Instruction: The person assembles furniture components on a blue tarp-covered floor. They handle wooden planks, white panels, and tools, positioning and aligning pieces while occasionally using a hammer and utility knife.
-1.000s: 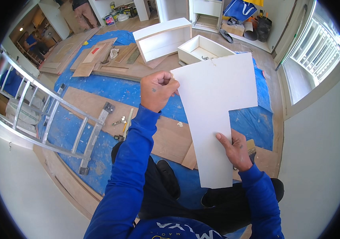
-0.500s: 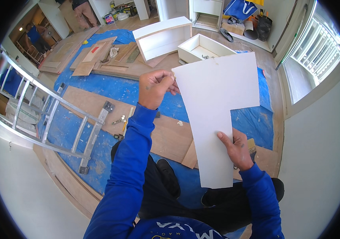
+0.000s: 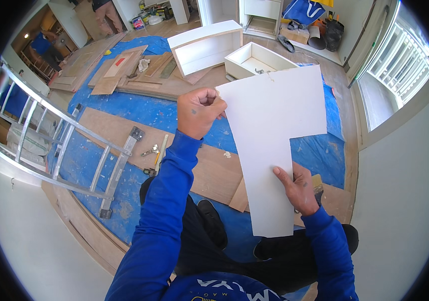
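A white L-shaped sheet (image 3: 269,130), wide at its far end and narrowing toward me, is held up above my knees. My right hand (image 3: 300,189) grips its right edge low down, thumb flat on the white face and fingers behind. My left hand (image 3: 200,110) is closed at the far left corner, finger and thumb pinched against the edge there; the fingertips are partly hidden. Beside my right wrist a paintbrush (image 3: 317,186) shows in part. On the floor left of the sheet lie an adjustable wrench (image 3: 150,150) and a thin ruler-like strip (image 3: 163,147).
An aluminium ladder (image 3: 99,170) lies along the left. Plywood boards (image 3: 214,168) rest on a blue floor sheet (image 3: 124,108), with a board stack (image 3: 149,83) farther off. Two white drawer boxes (image 3: 204,47) stand beyond my hands. Other people (image 3: 43,47) are at the far left; a glazed door (image 3: 395,70) is right.
My left hand has turned slightly and shifted a little toward the right and nearer at the sheet's corner. The sheet and my right hand have barely moved.
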Demonstrator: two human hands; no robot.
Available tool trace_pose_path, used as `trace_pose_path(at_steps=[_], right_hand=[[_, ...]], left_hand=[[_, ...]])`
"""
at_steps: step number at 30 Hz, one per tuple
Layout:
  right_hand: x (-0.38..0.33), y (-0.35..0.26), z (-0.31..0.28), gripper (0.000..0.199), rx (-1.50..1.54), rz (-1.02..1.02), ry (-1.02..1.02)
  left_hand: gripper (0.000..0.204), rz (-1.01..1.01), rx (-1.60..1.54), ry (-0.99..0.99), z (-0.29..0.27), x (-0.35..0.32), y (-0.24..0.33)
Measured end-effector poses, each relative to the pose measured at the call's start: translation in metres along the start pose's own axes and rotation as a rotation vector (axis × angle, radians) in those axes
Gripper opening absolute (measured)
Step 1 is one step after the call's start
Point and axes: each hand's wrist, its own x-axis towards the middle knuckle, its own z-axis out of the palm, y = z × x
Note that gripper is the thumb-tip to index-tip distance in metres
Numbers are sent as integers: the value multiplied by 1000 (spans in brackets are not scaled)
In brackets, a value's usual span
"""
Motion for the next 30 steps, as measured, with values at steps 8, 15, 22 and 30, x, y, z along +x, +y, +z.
trace_pose_path(at_steps=[8, 15, 22, 30], right_hand=[[1, 0, 0, 31, 3, 3, -4], [1, 4, -1, 32, 3, 10, 20], [0, 2, 1, 33, 1, 6, 4], [1, 0, -1, 36, -54, -18, -8]], left_hand=[[2, 28, -17, -23, -5, 2, -5], [9, 23, -63, -87, -5, 2, 3], [8, 15, -39, -51, -3, 1, -4], [6, 84, 65, 19, 1, -1, -8]])
